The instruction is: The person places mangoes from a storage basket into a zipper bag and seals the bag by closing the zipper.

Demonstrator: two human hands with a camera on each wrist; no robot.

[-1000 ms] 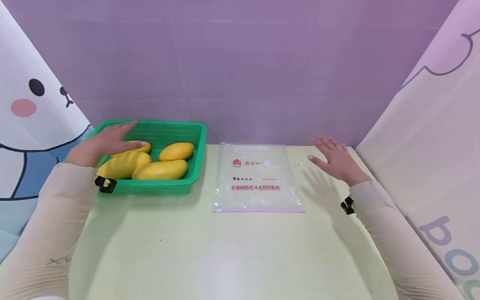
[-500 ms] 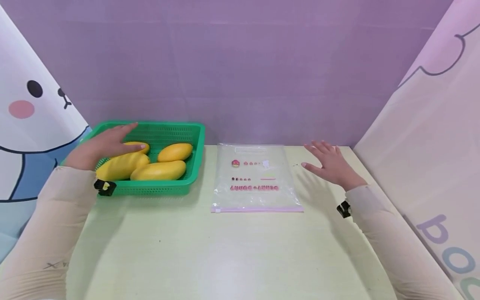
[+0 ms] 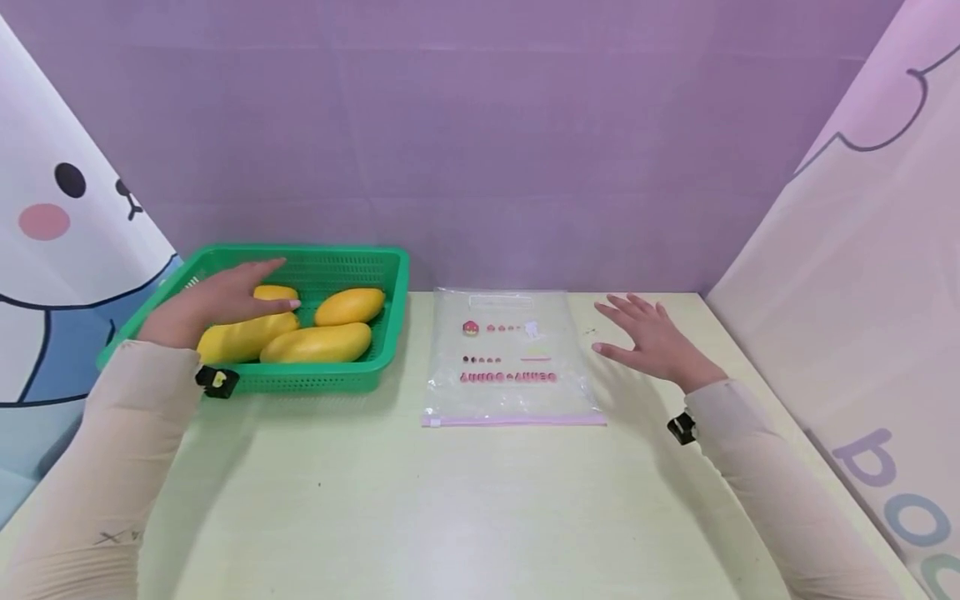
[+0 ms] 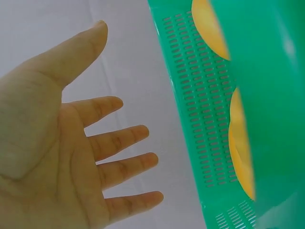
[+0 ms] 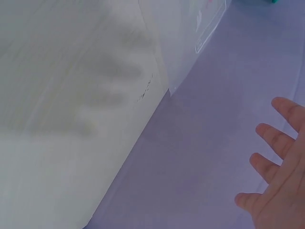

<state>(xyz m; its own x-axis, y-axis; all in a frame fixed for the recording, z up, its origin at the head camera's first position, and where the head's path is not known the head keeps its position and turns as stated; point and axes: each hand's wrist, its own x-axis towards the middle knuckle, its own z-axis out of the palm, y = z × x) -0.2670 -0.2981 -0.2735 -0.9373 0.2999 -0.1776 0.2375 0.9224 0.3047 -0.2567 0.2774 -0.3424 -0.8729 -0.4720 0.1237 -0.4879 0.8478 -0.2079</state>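
My left hand [image 3: 225, 298] hovers over the left part of a green plastic basket [image 3: 393, 333], fingers spread and holding nothing. Inside the basket lie several yellow mangoes [image 3: 318, 342], some partly covered by the hand in the head view. In the left wrist view the left palm [image 4: 52, 152] shows bare beside the basket's slotted wall [image 4: 200, 114]. A clear zip bag [image 3: 510, 396] with pink print and a pink slider edge lies flat at the middle back of the table. To its right, my right hand [image 3: 651, 343] is held above the table with fingers apart, holding nothing.
The pale table [image 3: 450, 508] carries the basket and the bag. A purple cloth [image 3: 510, 150] hangs along the back edge. Printed curtains stand on both sides, the left one [image 3: 75, 275] close by the basket and the right one [image 3: 862, 317] beyond the right arm.
The right hand has drifted left and slightly down toward the bag. The left hand has shifted slightly right and down over the basket. The mangoes and the bag stay put.
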